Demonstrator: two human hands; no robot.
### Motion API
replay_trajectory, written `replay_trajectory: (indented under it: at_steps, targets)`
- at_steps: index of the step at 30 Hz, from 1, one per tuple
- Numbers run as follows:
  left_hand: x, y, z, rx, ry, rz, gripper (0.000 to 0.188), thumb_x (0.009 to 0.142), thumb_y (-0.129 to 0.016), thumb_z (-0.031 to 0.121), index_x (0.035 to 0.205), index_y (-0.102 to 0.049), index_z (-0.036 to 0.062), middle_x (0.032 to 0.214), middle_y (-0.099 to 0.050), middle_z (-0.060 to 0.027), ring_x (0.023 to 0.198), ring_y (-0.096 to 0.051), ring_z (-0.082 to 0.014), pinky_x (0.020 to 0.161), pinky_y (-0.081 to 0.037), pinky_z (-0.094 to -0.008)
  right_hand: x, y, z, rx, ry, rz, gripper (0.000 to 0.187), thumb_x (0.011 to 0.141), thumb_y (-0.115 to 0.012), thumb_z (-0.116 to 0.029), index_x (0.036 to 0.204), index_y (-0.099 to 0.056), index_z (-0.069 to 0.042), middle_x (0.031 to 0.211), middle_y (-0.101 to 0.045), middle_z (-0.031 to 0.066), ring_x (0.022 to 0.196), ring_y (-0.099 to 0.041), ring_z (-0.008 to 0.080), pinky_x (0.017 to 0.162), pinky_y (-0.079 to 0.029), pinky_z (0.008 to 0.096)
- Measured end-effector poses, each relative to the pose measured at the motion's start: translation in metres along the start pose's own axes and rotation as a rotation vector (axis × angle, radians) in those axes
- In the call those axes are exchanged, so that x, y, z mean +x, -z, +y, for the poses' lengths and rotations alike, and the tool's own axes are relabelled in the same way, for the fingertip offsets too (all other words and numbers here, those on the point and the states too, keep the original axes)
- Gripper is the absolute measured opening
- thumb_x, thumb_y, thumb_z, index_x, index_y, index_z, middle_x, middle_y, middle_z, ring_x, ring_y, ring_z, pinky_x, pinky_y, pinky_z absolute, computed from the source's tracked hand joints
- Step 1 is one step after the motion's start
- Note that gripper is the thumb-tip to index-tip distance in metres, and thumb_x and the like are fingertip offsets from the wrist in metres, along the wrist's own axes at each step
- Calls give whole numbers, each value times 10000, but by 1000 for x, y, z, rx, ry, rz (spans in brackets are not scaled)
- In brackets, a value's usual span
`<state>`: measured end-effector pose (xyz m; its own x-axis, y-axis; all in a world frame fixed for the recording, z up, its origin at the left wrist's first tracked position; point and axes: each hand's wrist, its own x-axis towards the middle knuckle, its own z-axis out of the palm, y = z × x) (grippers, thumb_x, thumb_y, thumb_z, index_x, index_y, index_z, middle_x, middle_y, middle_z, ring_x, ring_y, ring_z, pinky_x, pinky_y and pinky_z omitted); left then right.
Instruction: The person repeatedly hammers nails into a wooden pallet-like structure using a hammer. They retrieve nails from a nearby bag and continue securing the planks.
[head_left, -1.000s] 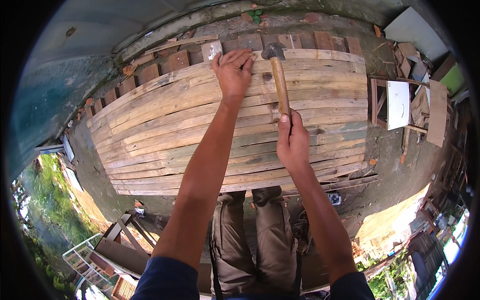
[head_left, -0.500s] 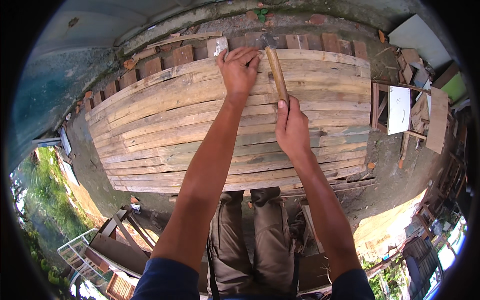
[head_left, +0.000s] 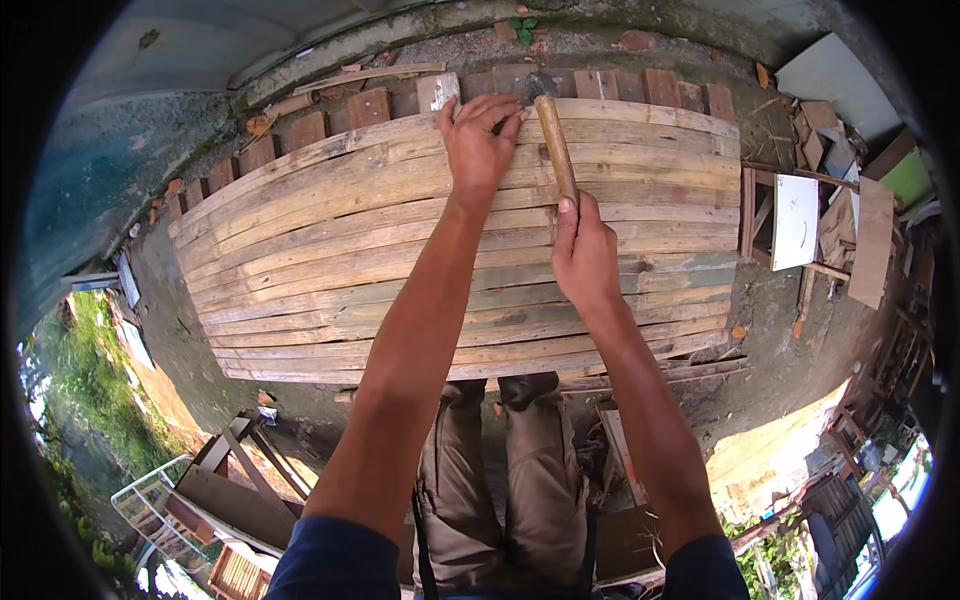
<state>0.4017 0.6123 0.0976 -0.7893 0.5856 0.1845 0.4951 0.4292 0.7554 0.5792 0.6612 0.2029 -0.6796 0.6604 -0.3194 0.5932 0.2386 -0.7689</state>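
Note:
My right hand (head_left: pixel 587 250) is wrapped round the lower end of a hammer's (head_left: pixel 557 150) wooden handle. Its dark metal head points away from me, just at the far edge of a platform of split bamboo slats (head_left: pixel 350 235). Left of the hammer head, my left hand (head_left: pixel 480 145) rests on the farthest slat. Its fingers are bent, and thumb and forefinger come together close to the hammer head. Whatever they pinch is too small to make out.
A row of wooden block ends (head_left: pixel 368 108) sticks out beyond the slats' far edge. Scrap boards and a white panel (head_left: pixel 796 222) lie at the right. Behind the platform runs a low concrete ledge (head_left: pixel 300 75). A white metal rack (head_left: pixel 150 505) stands at the lower left.
The hammer head has shifted very slightly down and right, near the far edge. My left hand stays at the same spot on the slat.

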Motion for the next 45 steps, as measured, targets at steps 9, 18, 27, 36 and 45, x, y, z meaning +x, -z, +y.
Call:
replay_trajectory:
  at_steps: [9,18,27,36,45]
  targets:
    - [-59,28,7,509,95,-86,705,1004,-452,391,1610,-281,73,1689,-250,-106,1568,-197,-291,1266,-60,-562,-4,11,-22,79,227,178,308,1106,-440,-271,1195,-573,-8,653,-582,157,563,-617,281,563,-476,403]
    - [-56,27,10,489,99,-42,689,990,-489,381,1591,-334,81,1667,-306,-110,1555,-236,-295,1265,-81,-553,-6,19,-16,-12,85,24,312,1091,-446,-242,1243,-516,21,763,-664,239,709,-684,450,617,-510,510]
    - [-56,27,11,511,109,-61,691,990,-475,389,1593,-331,84,1672,-294,-103,1558,-227,-287,1266,-76,-553,5,12,-19,-89,-2,-87,286,1086,-457,-265,1111,-518,13,719,-645,243,669,-677,443,588,-511,500]
    - [-55,26,9,527,115,-68,705,984,-473,398,1604,-317,103,1681,-280,-83,1557,-233,-274,1267,-80,-555,5,7,4,-137,-18,-37,289,1077,-472,-277,1067,-521,8,722,-653,263,696,-667,486,583,-510,533]
    - [-56,28,12,523,113,-73,699,986,-478,382,1603,-316,96,1683,-272,-87,1563,-217,-273,1268,-73,-553,16,4,9,-145,101,26,327,1084,-477,-300,1002,-519,14,694,-631,265,659,-644,497,569,-493,527]
